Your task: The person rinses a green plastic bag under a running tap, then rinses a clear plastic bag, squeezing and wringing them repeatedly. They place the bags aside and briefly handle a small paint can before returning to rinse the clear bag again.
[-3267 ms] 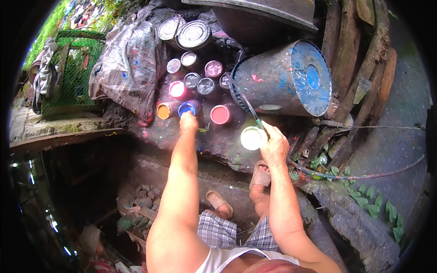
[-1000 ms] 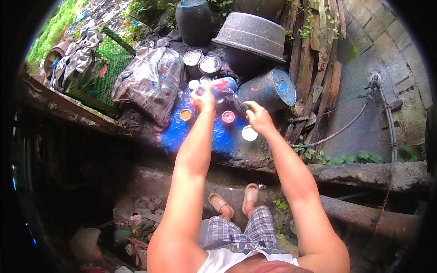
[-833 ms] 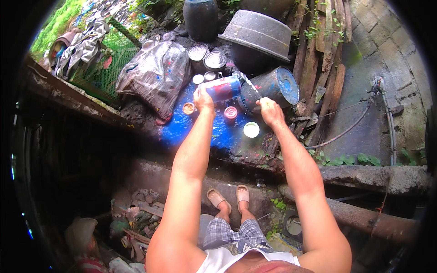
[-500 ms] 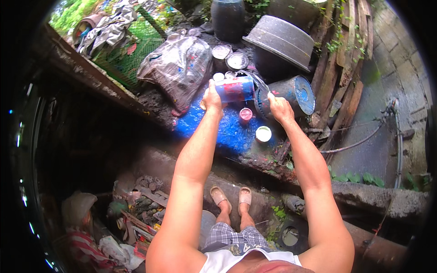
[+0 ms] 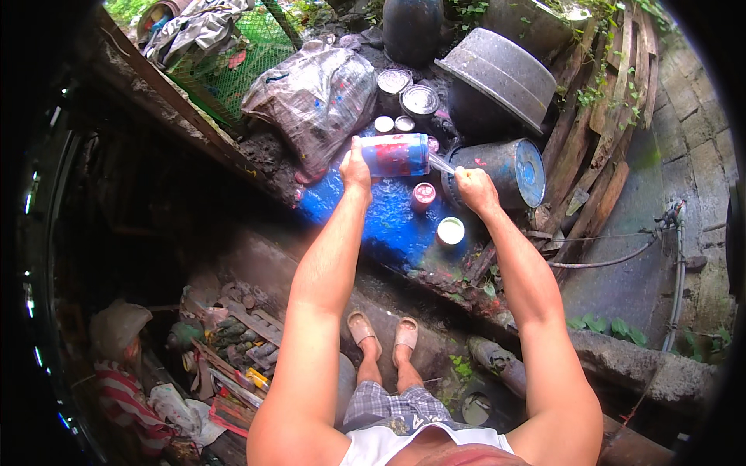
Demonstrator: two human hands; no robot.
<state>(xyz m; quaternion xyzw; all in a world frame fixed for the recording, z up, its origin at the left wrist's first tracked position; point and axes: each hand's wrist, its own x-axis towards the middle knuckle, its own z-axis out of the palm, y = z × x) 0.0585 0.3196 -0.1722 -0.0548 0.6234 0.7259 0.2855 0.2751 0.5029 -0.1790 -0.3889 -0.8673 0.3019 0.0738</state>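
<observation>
My left hand (image 5: 356, 167) is closed round a blue can (image 5: 395, 155) with a red and white label, tipped on its side over a blue-stained patch of ground (image 5: 373, 213). My right hand (image 5: 475, 189) is closed on a whitish, see-through strip (image 5: 443, 164) that reaches to the can's open end; its exact kind is unclear. Just below the can stands a small pinkish-red container (image 5: 423, 194). A round container with white contents (image 5: 450, 231) sits nearer to me. Beside my right hand lies a dark paint-smeared bucket (image 5: 497, 175) on its side.
A large dull metal basin (image 5: 501, 78) leans behind, next to a dark barrel (image 5: 412, 31). A bulky grey sack (image 5: 315, 101) lies left of several round tins (image 5: 420, 101). Long planks (image 5: 594, 116) are piled at right. Mixed scrap (image 5: 233, 326) fills the lower left.
The strip, which arched above my right hand before, now runs nearly straight between it and the can's mouth. The can's label has turned more into view. My head view has shifted slightly.
</observation>
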